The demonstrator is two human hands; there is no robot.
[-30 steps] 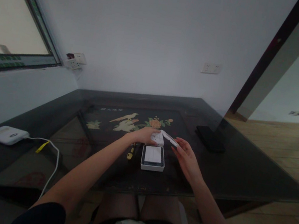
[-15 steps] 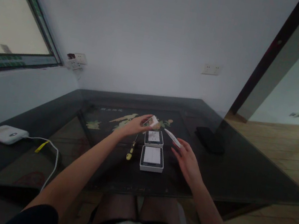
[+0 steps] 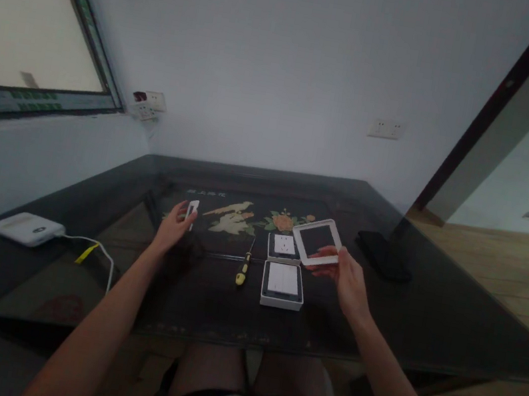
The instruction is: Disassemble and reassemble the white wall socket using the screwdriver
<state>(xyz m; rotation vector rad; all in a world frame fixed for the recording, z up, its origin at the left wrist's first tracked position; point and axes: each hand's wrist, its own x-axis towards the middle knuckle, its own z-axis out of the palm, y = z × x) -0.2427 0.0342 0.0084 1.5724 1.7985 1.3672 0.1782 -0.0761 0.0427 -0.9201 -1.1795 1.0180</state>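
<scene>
My left hand (image 3: 171,228) is out at the left of the table, closed around a small white plastic frame (image 3: 192,207) seen nearly edge-on. In my right hand (image 3: 351,285) is a larger square white cover frame (image 3: 320,260), pinched at its right edge and tilted above the table. Its opening shows the dark tabletop behind. Left of this hand lie two white wall units, one behind the other: a socket (image 3: 284,244) at the back and a switch (image 3: 283,278) in front, each with dark edging around its face. Beside them lies a yellow-and-black screwdriver (image 3: 243,270), its shaft pointing away.
The dark glossy table (image 3: 204,313) has a bird-and-flower picture on top. A black flat object (image 3: 384,256) lies at the right. At the left sits a white device (image 3: 28,229) with a white cable (image 3: 103,252) and yellow tag. Wall sockets (image 3: 386,129) are behind.
My left hand has moved left with the small white frame, away from the wall units. My right hand has turned the cover frame so its opening shows. The view has shifted slightly.
</scene>
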